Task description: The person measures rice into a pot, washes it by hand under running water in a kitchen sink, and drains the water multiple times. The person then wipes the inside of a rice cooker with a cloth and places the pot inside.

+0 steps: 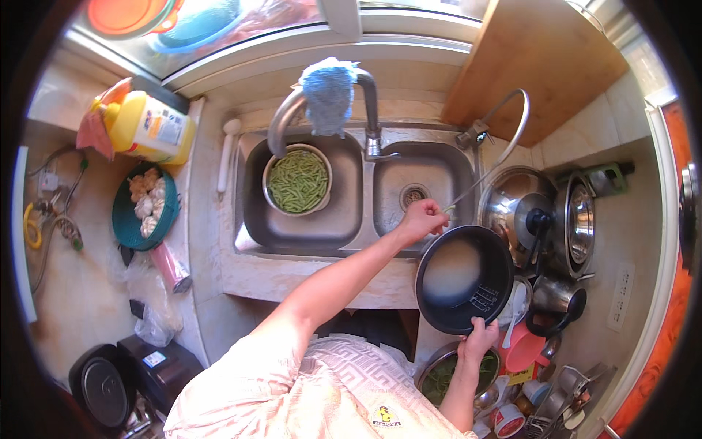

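My left hand [423, 223] reaches across the right sink basin with its fingers closed on the end of a thin, pale hose [521, 123]. The hose arcs from a small tap [473, 133] behind the sink. My right hand [478, 341] grips the near rim of a dark rice cooker inner pot [490, 263]. Tilted, the pot is over the right basin's front corner and the counter edge. Whitish, cloudy liquid [453, 269] lies inside it, and level marks show on the wall. Whether grains lie beneath the liquid, I cannot tell.
A bowl of cut green beans [299, 181] sits in the left basin. A blue cloth [329, 97] hangs on the faucet [373, 129]. Metal lids and pans [518, 203] crowd the right side. Leafy greens [441, 380] fill a bowl below my right hand. Garlic fills a teal basket [123, 219].
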Demonstrator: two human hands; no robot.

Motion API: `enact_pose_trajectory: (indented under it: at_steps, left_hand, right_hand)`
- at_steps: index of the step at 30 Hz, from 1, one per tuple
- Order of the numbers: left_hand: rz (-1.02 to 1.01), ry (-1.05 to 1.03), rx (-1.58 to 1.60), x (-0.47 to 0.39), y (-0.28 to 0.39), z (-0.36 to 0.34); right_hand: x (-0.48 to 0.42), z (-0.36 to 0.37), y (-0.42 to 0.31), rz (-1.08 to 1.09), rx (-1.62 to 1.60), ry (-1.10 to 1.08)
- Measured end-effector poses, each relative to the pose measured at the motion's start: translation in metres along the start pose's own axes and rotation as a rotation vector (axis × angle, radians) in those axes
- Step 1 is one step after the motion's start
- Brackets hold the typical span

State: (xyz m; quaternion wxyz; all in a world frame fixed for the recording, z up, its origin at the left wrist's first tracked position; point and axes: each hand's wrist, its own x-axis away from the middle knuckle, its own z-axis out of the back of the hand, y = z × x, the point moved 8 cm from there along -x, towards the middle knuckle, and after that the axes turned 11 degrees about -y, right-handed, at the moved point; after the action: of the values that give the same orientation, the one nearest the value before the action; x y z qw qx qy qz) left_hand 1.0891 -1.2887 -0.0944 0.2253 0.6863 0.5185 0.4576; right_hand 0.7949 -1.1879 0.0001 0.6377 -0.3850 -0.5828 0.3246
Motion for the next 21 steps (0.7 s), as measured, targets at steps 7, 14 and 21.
enact_pose_trajectory:
  at_steps: [7,14,21]
  left_hand:
    - [-0.208,0.607,-0.446,0.086,0.04,0.173]
    - [0.061,1.106,-0.968,0.196,0.049,0.401]
    - [-0.336,0.714,-1.042,0.128,0.065,0.189]
  right_hand:
    - [-0.006,-0.013,0.0,0.03,0.045,-0.025]
    - [-0.016,-0.038,0.001,0.014,0.013,-0.128]
    - [-0.007,-0.033,0.009,-0.011,0.027,-0.095]
